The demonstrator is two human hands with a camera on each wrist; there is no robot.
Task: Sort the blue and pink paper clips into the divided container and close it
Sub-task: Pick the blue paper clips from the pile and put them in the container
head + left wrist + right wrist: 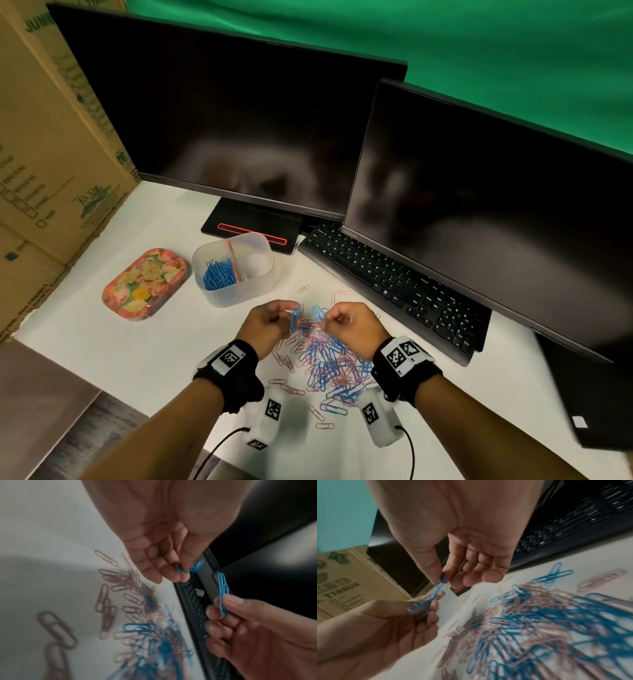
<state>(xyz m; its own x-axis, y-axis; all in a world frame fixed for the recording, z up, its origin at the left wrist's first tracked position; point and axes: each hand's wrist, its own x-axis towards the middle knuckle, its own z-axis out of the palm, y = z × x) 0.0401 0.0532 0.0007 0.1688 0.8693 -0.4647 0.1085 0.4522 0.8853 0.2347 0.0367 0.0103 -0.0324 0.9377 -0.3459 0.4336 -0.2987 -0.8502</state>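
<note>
Both hands are up over the mixed pile of blue and pink paper clips, which sprawls across the white desk just in front of the black keyboard. The left hand has its fingers curled, thumb and fingertips pinching a small bunch of blue clips; the left wrist view shows one blue loop peeking out between thumb and forefinger. The right hand is curled too, pinching blue clips of its own; from the right wrist view they hang from its thumb and index finger. The two hands sit close together, knuckles facing, just above the far edge of the pile.

Beyond the left hand stands the translucent divided container, open. Its left compartment holds a heap of blue clips; the right compartment looks bare, past the pink divider. The floral lid lies flat on the desk beside the container, to its left. Two dark monitors stand behind, with a cardboard box at the far left.
</note>
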